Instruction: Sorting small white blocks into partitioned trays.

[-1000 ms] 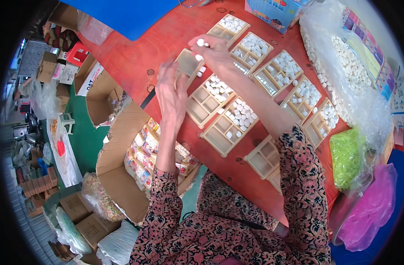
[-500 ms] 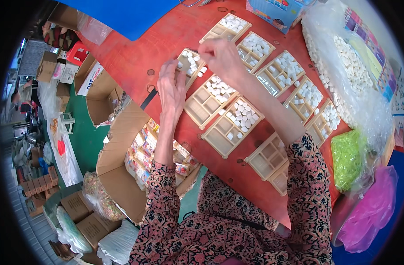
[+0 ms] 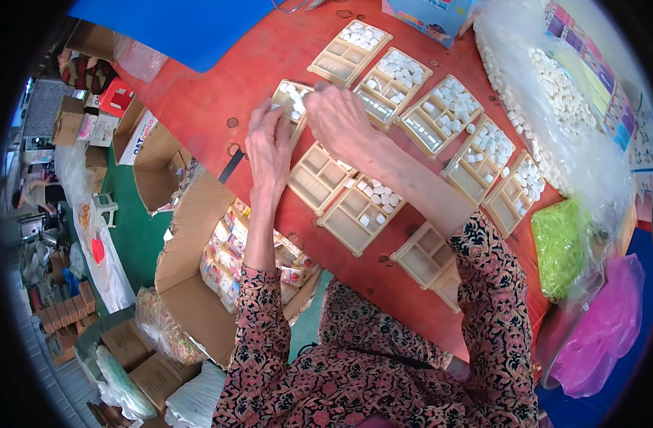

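Observation:
My left hand [image 3: 268, 146] is at the left side of a beige compartment tray [image 3: 298, 132], its fingers bent and close together. My right hand [image 3: 335, 120] reaches over the same tray from the right, fingers curled in; their tips, and anything in them, are hidden. White marshmallows [image 3: 295, 96] show at the tray's far end, between the hands. Just below my right hand is another tray [image 3: 313, 187], its marshmallows mostly covered by my forearm. Nearer me, one more tray [image 3: 349, 222] has marshmallows [image 3: 380, 196] in its far part.
Several trays with marshmallows [image 3: 455, 100] line the table's right side. Near my right sleeve is a tray [image 3: 420, 257] without visible marshmallows. A large clear bag of marshmallows [image 3: 565, 93], green shred [image 3: 554, 242] and a pink bag [image 3: 604, 328] are at right. An open carton [image 3: 191, 285] stands left.
My right hand has come down and left, closer to my left hand, and now covers the tray's right side. My left fingers have drawn closer together. The whole view has shifted slightly.

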### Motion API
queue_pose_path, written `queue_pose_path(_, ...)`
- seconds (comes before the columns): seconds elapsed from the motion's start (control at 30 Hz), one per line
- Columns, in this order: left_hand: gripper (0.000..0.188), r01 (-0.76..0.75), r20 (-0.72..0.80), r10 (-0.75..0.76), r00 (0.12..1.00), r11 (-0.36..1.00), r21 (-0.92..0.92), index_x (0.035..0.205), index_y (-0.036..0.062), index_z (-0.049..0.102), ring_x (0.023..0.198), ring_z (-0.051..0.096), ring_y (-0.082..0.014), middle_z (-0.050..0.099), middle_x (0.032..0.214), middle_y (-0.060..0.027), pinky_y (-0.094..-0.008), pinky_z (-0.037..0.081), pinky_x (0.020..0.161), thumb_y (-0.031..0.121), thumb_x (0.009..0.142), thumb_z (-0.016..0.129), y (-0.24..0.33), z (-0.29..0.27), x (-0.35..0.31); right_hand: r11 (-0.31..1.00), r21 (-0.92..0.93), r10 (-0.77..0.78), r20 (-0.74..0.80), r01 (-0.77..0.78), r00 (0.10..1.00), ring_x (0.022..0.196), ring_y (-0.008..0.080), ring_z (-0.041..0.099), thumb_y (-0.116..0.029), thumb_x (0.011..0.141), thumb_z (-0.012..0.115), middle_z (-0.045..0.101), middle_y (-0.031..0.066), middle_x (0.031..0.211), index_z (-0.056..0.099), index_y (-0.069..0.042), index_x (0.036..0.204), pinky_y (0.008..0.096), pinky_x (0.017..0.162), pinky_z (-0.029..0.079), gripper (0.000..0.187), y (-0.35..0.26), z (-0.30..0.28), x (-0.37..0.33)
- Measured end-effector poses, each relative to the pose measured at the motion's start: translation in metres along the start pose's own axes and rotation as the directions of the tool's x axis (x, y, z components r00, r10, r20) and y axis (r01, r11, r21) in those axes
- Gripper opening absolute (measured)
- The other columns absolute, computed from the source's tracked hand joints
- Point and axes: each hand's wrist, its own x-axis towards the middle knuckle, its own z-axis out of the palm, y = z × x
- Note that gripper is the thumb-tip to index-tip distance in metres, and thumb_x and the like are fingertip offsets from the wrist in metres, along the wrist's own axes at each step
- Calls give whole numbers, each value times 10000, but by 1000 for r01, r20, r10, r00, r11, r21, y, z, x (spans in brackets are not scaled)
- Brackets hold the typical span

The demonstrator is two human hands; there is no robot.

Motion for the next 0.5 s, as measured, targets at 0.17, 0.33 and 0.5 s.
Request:
queue_pose_path(0.17,287,14,-16,-15,1000,999,-34,1123,-96,574,1095,570,-393,561,1212,-254,-413,462,917,-12,852,534,-12,3,-2,990,89,-98,-90,106,991,743,399,644,25,714,602,615,239,802,622,46,735,445,613,533,36,-14,2,21)
queue_pose_path(0.33,301,-39,-39,38,999,999,-16,1134,-94,572,1099,567,-394,557,1216,-254,-411,459,928,-6,847,544,-10,12,-2,980,-130,-174,-176,152,969,795,318,648,-18,763,598,638,171,808,646,-23,904,408,690,528,149,21,-26,25)
queue_pose_path(0.5,309,-16,-15,16,1000,1000,1,1140,-79,579,1150,537,-387,552,1222,-254,-423,440,955,2,844,552,-2,-5,-8,990,-140,-30,-336,-18,941,773,375,616,-57,833,535,609,221,840,638,-13,877,433,672,495,120,66,-161,-10)
